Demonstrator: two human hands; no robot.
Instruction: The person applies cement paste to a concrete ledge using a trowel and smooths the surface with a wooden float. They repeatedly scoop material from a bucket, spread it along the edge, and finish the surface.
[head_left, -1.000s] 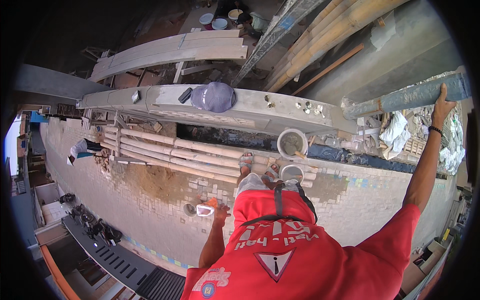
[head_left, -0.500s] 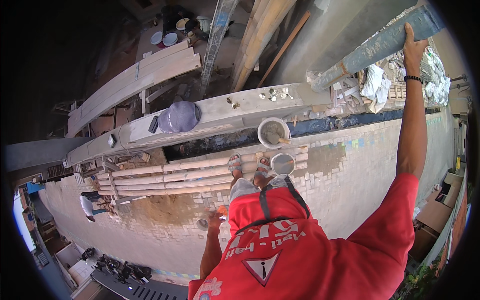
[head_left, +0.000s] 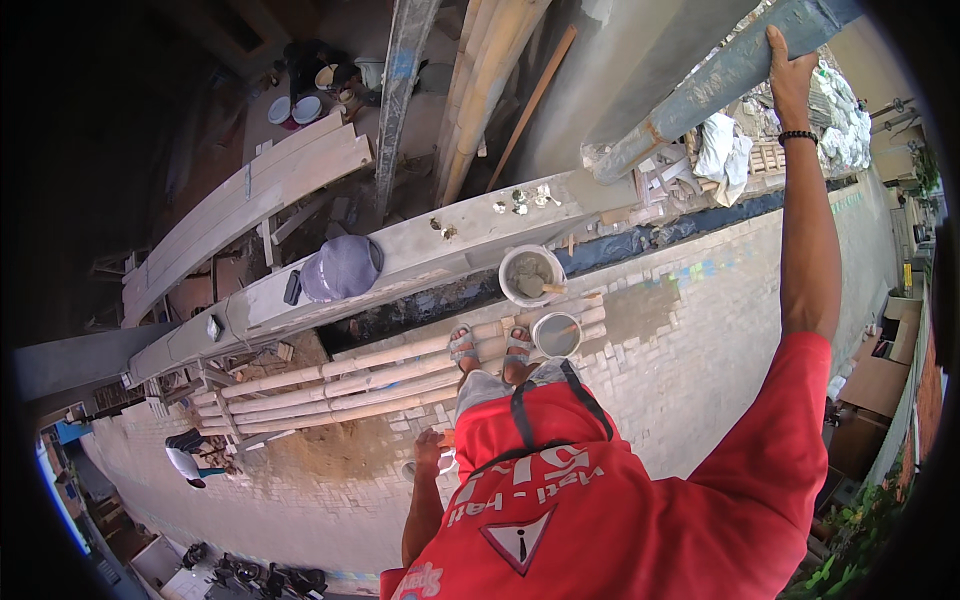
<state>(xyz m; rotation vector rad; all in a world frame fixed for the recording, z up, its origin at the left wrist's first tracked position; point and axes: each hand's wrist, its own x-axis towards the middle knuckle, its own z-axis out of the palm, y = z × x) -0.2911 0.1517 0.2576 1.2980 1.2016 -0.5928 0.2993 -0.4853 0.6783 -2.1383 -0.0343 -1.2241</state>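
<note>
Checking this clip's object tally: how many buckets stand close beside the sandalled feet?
2: a white bucket of grey mix, ahead and to the right of the feet, and a pale bucket of grey liquid, directly right of them. The red shirt could hide others.

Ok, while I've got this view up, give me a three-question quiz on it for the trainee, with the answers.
1. What is the right hand touching?
2. True or false: the cap lies on the concrete ledge.
3. Beneath the person's sandals are:
a) wooden planks
b) bamboo poles
c) floor tiles

Key:
1. The blue-grey post.
2. True.
3. b.
</note>
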